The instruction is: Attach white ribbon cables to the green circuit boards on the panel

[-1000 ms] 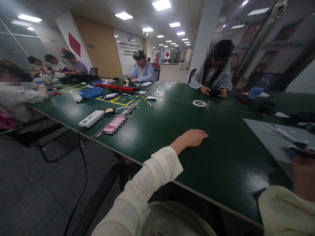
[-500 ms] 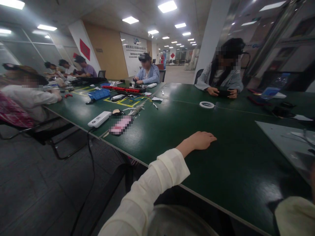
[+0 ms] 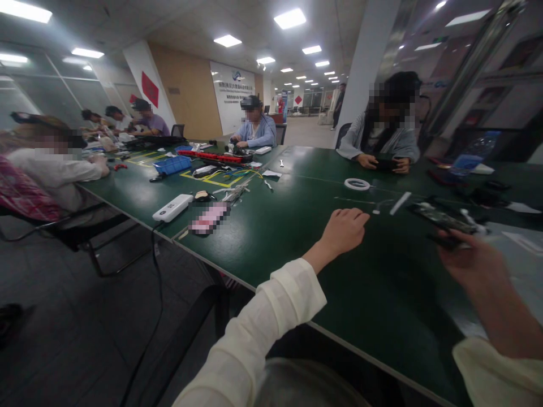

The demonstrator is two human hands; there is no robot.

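My left hand [image 3: 344, 232] is just above the green table [image 3: 394, 271], palm down, its fingers loosely bent and a little apart, with nothing visible in them. On the right, my right hand [image 3: 473, 260] is closed round a dark electronic assembly [image 3: 443, 217] with exposed circuitry and white parts at its right end; fine detail is blurred. Thin wires with a small white connector [image 3: 376, 212] and a white strip [image 3: 400, 203] are at the assembly's left, between my hands. A white ring-shaped roll [image 3: 357, 184] lies beyond my left hand.
A grey board [image 3: 517, 257] lies at the right. On the left are a white power strip [image 3: 172, 208], a pink phone [image 3: 209, 218], a blue tray [image 3: 172, 164] and loose cables [image 3: 237, 192]. Other people sit round the table, one across holding a dark object [image 3: 385, 164].
My right hand has come into view from the right with the electronic assembly, wires and white strip. My left hand has lifted slightly and its fingers have curled.
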